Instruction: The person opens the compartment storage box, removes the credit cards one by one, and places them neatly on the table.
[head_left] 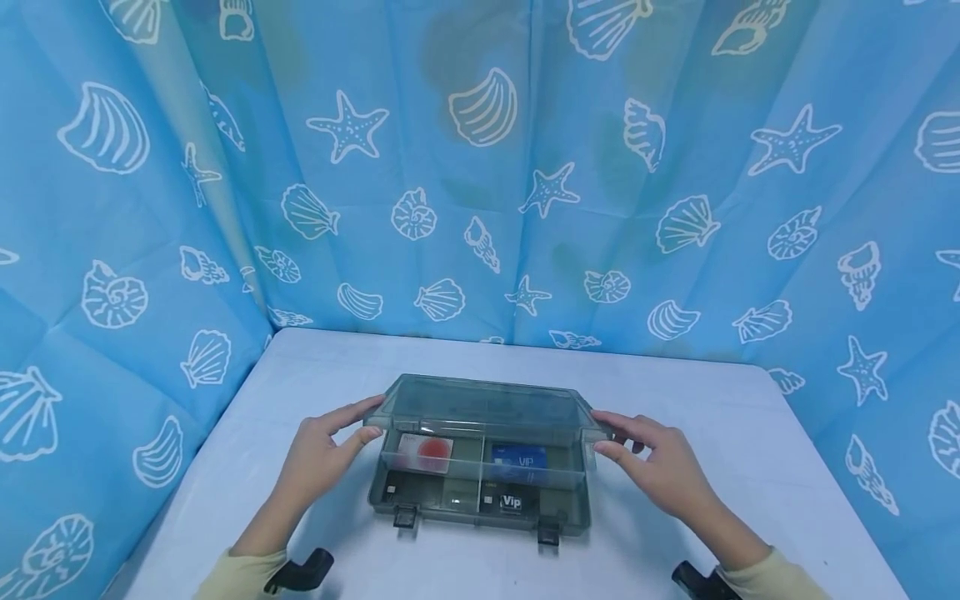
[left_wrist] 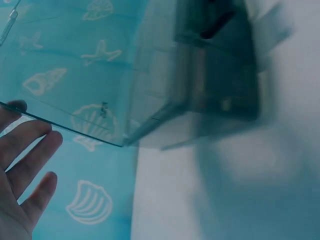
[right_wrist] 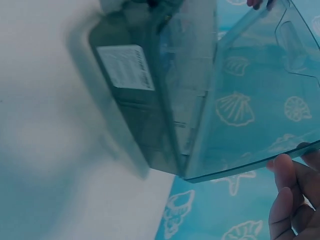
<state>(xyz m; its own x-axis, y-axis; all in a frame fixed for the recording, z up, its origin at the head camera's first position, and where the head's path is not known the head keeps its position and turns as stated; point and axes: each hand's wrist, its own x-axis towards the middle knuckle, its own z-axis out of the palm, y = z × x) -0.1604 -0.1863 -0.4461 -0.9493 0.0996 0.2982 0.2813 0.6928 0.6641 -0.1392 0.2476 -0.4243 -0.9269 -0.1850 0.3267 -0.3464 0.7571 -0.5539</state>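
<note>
I see left hand [head_left: 318, 457] angled in from lower left, pinching the tilted lid [head_left: 487, 402] at its left edge. Right hand [head_left: 660, 462] mirrors, pinching the right edge. Box [head_left: 457, 517] sits lower centre.

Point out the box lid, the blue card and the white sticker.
Box lid [head_left: 487, 406]: head view, middle of its see-through panel.
Blue card [head_left: 517, 455]: head view, middle of its face.
White sticker [right_wrist: 125, 67]: right wrist view, middle of its face.
</note>
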